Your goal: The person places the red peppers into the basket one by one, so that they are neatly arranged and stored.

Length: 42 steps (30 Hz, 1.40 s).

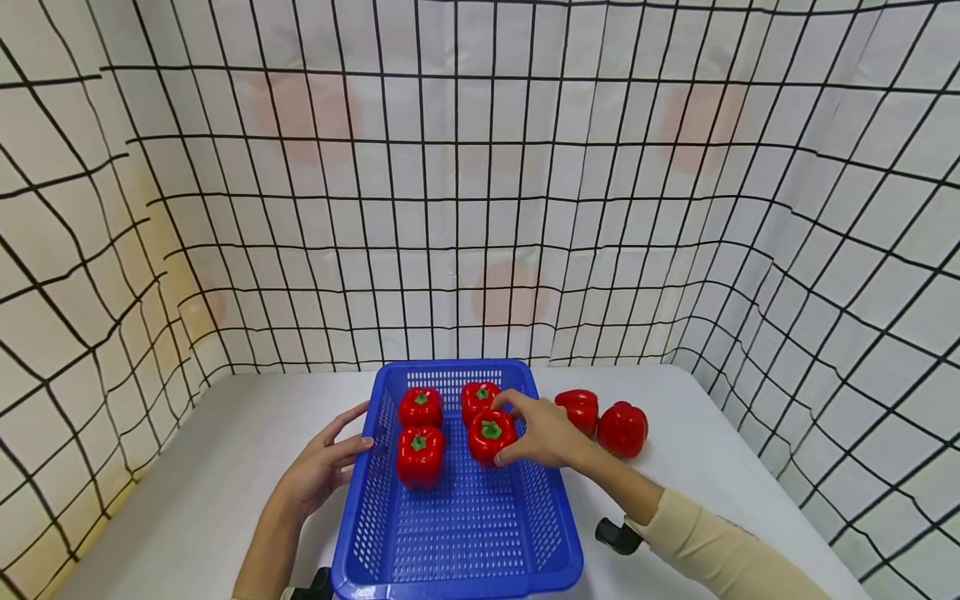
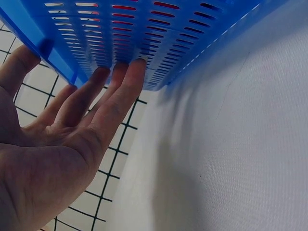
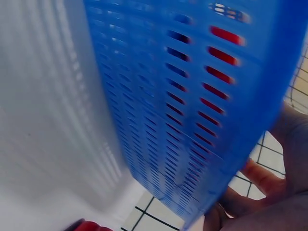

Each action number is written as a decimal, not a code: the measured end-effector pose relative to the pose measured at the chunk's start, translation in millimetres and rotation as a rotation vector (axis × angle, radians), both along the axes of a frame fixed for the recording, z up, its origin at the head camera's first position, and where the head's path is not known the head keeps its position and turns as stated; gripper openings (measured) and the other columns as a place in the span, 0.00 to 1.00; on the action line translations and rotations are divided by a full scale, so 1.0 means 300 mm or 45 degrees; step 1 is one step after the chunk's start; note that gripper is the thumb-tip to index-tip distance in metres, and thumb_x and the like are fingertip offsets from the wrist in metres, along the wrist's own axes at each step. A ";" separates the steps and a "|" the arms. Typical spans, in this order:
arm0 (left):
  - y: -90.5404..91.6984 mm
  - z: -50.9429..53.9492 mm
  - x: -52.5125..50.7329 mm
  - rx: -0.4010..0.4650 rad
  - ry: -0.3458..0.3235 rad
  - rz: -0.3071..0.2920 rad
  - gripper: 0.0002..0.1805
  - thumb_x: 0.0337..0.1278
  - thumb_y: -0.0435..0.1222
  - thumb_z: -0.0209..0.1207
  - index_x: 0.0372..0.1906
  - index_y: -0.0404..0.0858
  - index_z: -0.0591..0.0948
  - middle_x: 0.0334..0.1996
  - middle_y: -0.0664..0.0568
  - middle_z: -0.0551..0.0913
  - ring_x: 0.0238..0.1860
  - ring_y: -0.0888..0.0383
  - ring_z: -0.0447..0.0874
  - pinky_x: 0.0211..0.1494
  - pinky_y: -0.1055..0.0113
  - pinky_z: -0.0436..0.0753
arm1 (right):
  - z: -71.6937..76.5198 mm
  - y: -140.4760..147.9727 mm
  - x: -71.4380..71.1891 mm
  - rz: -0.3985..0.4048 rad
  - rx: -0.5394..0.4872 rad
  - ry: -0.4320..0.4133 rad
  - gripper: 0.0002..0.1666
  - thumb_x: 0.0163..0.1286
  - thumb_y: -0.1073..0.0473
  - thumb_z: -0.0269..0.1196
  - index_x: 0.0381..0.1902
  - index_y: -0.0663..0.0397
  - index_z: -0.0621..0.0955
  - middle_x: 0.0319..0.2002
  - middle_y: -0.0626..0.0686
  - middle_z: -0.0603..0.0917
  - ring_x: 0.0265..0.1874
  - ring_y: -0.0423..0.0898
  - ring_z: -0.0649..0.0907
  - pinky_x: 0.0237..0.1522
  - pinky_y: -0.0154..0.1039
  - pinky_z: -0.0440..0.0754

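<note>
In the head view a blue basket (image 1: 457,542) holds several red peppers, two in a column on its left (image 1: 421,457) and two on its right. My right hand (image 1: 543,432) reaches over the right rim and grips the nearer right pepper (image 1: 491,437) between thumb and fingers. My left hand (image 1: 318,467) touches the basket's left side with extended fingers. The left wrist view shows those fingertips against the slotted basket wall (image 2: 159,29), the left hand (image 2: 72,130) spread. In the right wrist view the basket wall (image 3: 168,96) hides much of the right hand (image 3: 269,197).
Two more red peppers, one (image 1: 577,410) by the basket's right rim and one (image 1: 622,430) beside it, lie on the white table (image 1: 202,467). White walls with black grid lines (image 1: 480,200) enclose the table at the back and both sides.
</note>
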<state>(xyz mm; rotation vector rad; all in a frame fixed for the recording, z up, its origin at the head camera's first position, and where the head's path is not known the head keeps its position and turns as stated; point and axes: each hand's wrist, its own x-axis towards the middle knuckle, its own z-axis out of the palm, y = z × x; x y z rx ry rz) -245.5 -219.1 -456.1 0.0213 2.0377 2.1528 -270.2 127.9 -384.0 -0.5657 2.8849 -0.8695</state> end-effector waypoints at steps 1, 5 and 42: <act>0.000 0.001 -0.001 -0.002 0.000 0.000 0.41 0.64 0.41 0.64 0.79 0.55 0.59 0.71 0.38 0.72 0.60 0.40 0.84 0.55 0.46 0.86 | -0.005 -0.002 0.000 0.002 0.013 0.010 0.41 0.46 0.53 0.82 0.58 0.38 0.77 0.53 0.54 0.86 0.55 0.54 0.80 0.54 0.57 0.83; 0.000 0.005 -0.006 -0.002 0.003 -0.007 0.41 0.64 0.41 0.63 0.79 0.55 0.59 0.71 0.39 0.72 0.60 0.40 0.84 0.56 0.46 0.86 | -0.024 -0.009 -0.003 0.008 0.067 0.037 0.40 0.45 0.52 0.82 0.57 0.37 0.78 0.52 0.53 0.86 0.55 0.53 0.77 0.51 0.55 0.73; 0.000 0.004 0.002 0.017 -0.007 -0.006 0.41 0.66 0.41 0.63 0.79 0.55 0.59 0.70 0.37 0.73 0.58 0.41 0.86 0.54 0.48 0.86 | -0.093 -0.014 0.014 0.044 0.174 0.205 0.42 0.47 0.46 0.81 0.62 0.44 0.82 0.46 0.49 0.86 0.47 0.46 0.73 0.46 0.51 0.62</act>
